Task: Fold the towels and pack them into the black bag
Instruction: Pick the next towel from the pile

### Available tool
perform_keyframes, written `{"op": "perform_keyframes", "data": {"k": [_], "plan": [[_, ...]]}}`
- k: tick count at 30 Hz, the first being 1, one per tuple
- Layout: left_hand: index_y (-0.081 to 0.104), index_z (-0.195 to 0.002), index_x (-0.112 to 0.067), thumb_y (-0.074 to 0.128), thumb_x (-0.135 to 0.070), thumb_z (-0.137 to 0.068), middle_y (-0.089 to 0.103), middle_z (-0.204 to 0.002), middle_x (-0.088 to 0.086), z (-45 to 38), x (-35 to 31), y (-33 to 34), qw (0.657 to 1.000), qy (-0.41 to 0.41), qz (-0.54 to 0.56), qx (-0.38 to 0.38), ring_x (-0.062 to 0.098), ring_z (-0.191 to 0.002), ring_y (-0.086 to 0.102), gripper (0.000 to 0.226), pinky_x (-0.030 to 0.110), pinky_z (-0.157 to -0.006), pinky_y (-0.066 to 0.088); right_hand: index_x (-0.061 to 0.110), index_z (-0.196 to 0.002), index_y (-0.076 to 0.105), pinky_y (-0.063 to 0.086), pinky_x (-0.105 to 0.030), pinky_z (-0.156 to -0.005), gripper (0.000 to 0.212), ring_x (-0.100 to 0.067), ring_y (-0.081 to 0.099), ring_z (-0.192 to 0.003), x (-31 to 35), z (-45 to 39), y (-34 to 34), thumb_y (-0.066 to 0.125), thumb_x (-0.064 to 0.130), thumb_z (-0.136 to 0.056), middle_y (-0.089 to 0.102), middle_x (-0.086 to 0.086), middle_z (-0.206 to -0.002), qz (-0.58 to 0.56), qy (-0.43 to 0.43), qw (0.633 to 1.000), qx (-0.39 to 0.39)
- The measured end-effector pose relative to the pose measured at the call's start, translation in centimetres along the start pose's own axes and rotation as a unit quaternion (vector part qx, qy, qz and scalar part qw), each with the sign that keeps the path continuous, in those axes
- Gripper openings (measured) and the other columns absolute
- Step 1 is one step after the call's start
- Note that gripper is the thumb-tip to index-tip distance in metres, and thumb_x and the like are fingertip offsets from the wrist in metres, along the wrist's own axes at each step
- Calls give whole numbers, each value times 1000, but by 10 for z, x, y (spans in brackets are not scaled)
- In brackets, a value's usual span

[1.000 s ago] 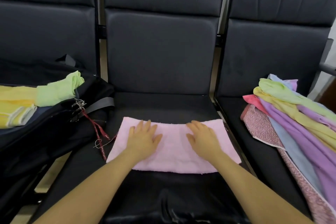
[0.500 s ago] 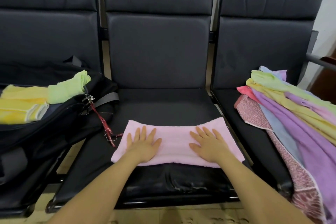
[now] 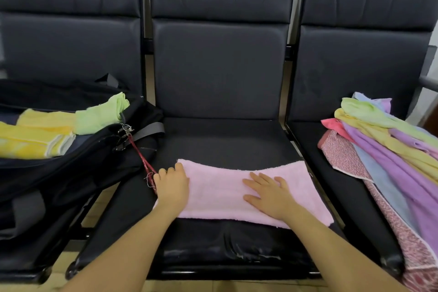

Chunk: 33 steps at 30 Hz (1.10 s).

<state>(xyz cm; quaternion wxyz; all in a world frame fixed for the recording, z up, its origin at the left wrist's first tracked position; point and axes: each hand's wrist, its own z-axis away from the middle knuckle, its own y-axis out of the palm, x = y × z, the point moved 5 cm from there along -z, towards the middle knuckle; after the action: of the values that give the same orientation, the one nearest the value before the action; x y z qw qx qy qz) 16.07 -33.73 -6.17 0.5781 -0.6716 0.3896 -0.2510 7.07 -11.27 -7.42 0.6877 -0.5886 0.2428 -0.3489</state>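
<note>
A folded pink towel (image 3: 220,189) lies flat on the middle seat (image 3: 220,140). My left hand (image 3: 171,184) sits at the towel's left end, fingers curled over its edge. My right hand (image 3: 269,191) presses flat on the right half, fingers spread. The open black bag (image 3: 78,168) lies on the left seat and holds folded yellow towels (image 3: 30,137) and a folded green towel (image 3: 99,116).
A heap of unfolded towels (image 3: 388,147) in green, yellow, purple, blue, pink and a red pattern hangs over the right seat. A red cord (image 3: 142,159) with a metal clasp dangles from the bag beside my left hand. Chair backs rise behind.
My left hand has slid from the towel's left half to its left end and curled over the edge. My right hand stays flat on the right half.
</note>
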Motion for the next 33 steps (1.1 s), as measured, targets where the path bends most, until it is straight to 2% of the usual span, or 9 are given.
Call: {"op": "perform_keyframes", "data": {"k": [2, 8, 10, 13, 18, 20, 24, 28, 33], "plan": [[41, -130, -10, 44, -24, -99, 58, -118, 7, -5, 1, -2, 999, 18, 40, -21, 26, -107, 55, 34, 33, -89, 36, 39, -151, 15, -1, -41, -117, 53, -10, 1, -148, 2, -3, 2, 24, 52, -101, 1, 11, -161, 9, -5, 1000, 4], [44, -131, -13, 51, -19, -97, 53, -124, 5, -5, 8, -42, 960, 40, 267, -73, 28, -103, 57, 35, 35, -78, 42, 39, -152, 7, -2, -42, -116, 53, -11, -3, -148, 24, -22, 10, 18, 50, -101, -5, 11, -161, 8, -18, 1000, 19], [46, -130, -17, 57, -19, -94, 56, -120, 0, -5, 14, -54, 939, 35, 331, -82, 22, -104, 55, 38, 30, -79, 40, 39, -152, 6, -2, -42, -116, 53, -11, -4, -148, 40, -30, 12, 18, 49, -101, -7, 11, -161, -13, -28, 999, 24], [51, -123, -24, 63, -18, -89, 59, -100, -8, -1, 23, -71, 906, 22, 412, -97, 14, -92, 57, 36, 28, -77, 43, 39, -152, 6, -2, -42, -116, 54, -11, -5, -148, 67, -43, 16, 18, 49, -101, -8, 11, -161, -43, -45, 998, 30], [48, -97, -46, 61, -28, -90, 58, -80, -19, 7, 15, -86, 884, 21, 453, -114, -4, -81, 56, 24, 24, -73, 46, 35, -152, 15, -1, -40, -117, 55, -9, 1, -148, 85, -45, 13, 28, 49, -100, 1, 11, -161, -121, -62, 991, 12], [48, -99, -41, 62, -24, -89, 58, -81, -17, 7, 4, -85, 880, 20, 464, -101, -4, -80, 56, 24, 20, -71, 45, 33, -151, 20, 0, -41, -116, 55, -10, 6, -147, 72, -39, 6, 31, 48, -100, 8, 9, -161, -140, -45, 989, -14], [48, -91, -37, 61, -23, -89, 58, -83, -15, 9, -32, -75, 876, 8, 476, -77, 9, -78, 59, 19, 26, -68, 49, 28, -144, 35, 8, -44, -114, 47, -16, 23, -142, 27, -17, -6, 29, 45, -100, 25, 2, -156, -3, 11, 998, -69], [48, -94, -36, 56, -35, -93, 58, -85, -15, 18, -80, -64, 879, 27, 473, -53, 9, -76, 59, 8, 32, -67, 51, 25, -143, 37, 7, -45, -114, 46, -15, 26, -141, -7, 5, -12, 29, 43, -101, 30, 3, -153, 21, 68, 994, -82], [52, -101, -23, 60, -31, -93, 60, -81, -7, 23, -130, -47, 837, 9, 547, -25, 12, -75, 58, 13, 10, -55, 40, 24, -135, 48, 17, -35, -105, 38, -12, 45, -125, -36, 19, -20, 34, 32, -102, 51, 6, -138, -186, 134, 954, -195]]}}
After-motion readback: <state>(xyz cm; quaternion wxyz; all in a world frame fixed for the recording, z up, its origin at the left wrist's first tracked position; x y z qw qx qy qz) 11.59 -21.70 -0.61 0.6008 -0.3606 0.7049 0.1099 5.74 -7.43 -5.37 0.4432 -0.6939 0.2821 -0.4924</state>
